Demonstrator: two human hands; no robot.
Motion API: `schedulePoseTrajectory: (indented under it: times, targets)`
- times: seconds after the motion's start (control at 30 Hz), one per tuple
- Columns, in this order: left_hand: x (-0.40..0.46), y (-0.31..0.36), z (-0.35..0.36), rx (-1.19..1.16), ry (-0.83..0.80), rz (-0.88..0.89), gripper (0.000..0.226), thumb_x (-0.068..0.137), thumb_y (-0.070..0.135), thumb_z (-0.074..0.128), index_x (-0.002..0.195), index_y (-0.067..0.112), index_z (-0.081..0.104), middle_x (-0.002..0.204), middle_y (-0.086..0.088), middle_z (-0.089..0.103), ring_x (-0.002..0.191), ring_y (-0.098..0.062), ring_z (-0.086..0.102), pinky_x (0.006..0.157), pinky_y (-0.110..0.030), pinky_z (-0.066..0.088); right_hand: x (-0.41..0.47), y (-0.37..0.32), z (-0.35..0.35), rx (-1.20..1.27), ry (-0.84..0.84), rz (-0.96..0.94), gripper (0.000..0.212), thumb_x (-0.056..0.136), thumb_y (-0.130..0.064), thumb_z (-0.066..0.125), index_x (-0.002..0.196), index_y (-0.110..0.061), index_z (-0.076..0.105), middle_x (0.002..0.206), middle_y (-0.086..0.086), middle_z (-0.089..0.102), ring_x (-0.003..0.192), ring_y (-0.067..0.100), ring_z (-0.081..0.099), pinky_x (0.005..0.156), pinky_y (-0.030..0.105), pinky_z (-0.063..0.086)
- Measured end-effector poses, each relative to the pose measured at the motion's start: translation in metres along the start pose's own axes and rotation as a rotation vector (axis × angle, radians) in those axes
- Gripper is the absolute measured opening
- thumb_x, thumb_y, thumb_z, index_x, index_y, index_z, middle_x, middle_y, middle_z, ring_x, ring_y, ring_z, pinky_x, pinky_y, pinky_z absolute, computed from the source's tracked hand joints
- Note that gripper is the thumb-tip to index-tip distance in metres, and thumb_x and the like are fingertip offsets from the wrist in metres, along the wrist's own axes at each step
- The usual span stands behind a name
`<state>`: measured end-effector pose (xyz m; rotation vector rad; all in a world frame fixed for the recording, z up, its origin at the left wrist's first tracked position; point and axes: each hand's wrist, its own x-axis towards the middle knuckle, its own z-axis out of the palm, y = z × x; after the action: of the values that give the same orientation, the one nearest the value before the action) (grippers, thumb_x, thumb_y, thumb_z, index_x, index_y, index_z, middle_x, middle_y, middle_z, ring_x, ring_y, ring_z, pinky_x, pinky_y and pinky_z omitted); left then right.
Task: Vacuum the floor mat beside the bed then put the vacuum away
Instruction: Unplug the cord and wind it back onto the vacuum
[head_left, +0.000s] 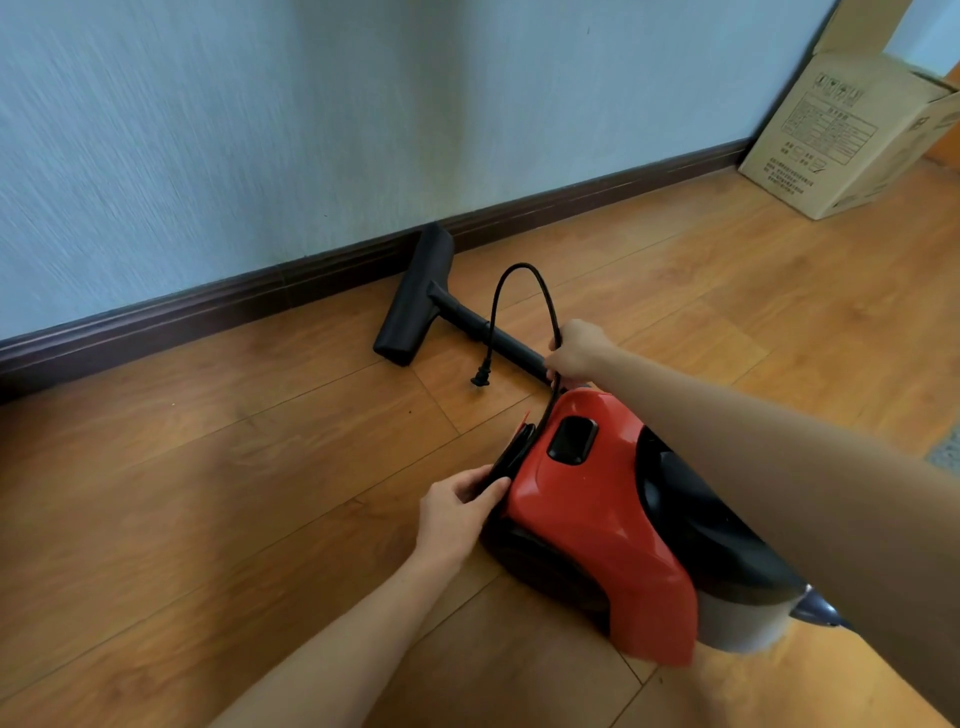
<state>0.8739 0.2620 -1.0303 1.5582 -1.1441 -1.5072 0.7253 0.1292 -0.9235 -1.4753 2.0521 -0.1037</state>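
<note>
Red-and-black plastic canister vacuum (592, 499) lies on wood floor (208, 493), left hand (454, 512) pinching coiled cord, right hand (579, 351) gripping black power cord (519, 291) beside wand (493, 338) pointing wallward.

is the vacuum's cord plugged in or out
Out: the plug lies loose on the wooden floor, the cord looping up to the right hand.

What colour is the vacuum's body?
Red, with black parts; the head view shows the vacuum clearly.

Bare forearms, no sleeves; left hand (454, 512), right hand (579, 351).
</note>
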Motion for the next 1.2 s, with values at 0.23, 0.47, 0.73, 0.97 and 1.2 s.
schedulePoseTrajectory:
  times: [0.23,0.47,0.73,0.97,1.2]
  targets:
    - [-0.021,-0.005,0.011,0.005,0.098,-0.009,0.044,0.086,0.029,0.068,0.127,0.015,0.061,0.121,0.002,0.066,0.111,-0.009,0.059,0.096,-0.026,0.049,-0.013,0.003,0.005,-0.368,0.012,-0.042,0.042,0.095,-0.033,0.056,0.118,0.002,0.056,0.086,0.009,0.056,0.082,0.023,0.050,0.055,0.027,0.037]
    - [-0.044,-0.012,0.017,-0.099,0.090,-0.044,0.044,0.084,0.021,0.070,0.127,0.014,0.061,0.119,0.002,0.066,0.100,-0.002,0.057,0.089,-0.016,0.045,-0.012,-0.001,0.026,-0.190,-0.091,0.011,0.024,0.094,-0.012,0.059,0.073,-0.001,0.053,0.059,0.009,0.060,0.037,0.011,0.056,0.039,0.022,0.050]
    - [-0.050,-0.017,0.011,-0.184,-0.024,-0.057,0.023,0.096,0.022,0.051,0.113,0.018,0.066,0.100,0.015,0.066,0.094,0.006,0.057,0.072,-0.003,0.043,0.000,-0.006,0.050,-0.288,-0.122,0.093,0.026,0.096,-0.020,0.057,0.074,-0.007,0.054,0.033,-0.005,0.055,0.046,0.008,0.056,0.049,0.019,0.049]
    - [-0.014,-0.016,-0.007,-0.077,-0.107,-0.059,0.030,0.099,0.015,0.041,0.092,0.013,0.070,0.095,-0.001,0.071,0.097,-0.013,0.064,0.101,-0.033,0.043,0.011,-0.007,0.048,-0.311,-0.319,0.065,0.023,0.091,-0.001,0.054,0.069,-0.007,0.049,0.055,0.004,0.063,0.055,0.018,0.057,0.042,0.023,0.052]
    - [0.048,0.016,-0.009,-0.139,-0.060,-0.138,0.033,0.101,0.020,0.039,0.126,0.006,0.055,0.113,-0.006,0.063,0.104,-0.016,0.058,0.091,-0.026,0.041,0.017,-0.014,0.047,-0.539,-0.333,-0.008,0.020,0.089,-0.023,0.067,0.083,-0.006,0.059,0.068,0.000,0.061,0.045,0.006,0.058,0.048,0.020,0.045]
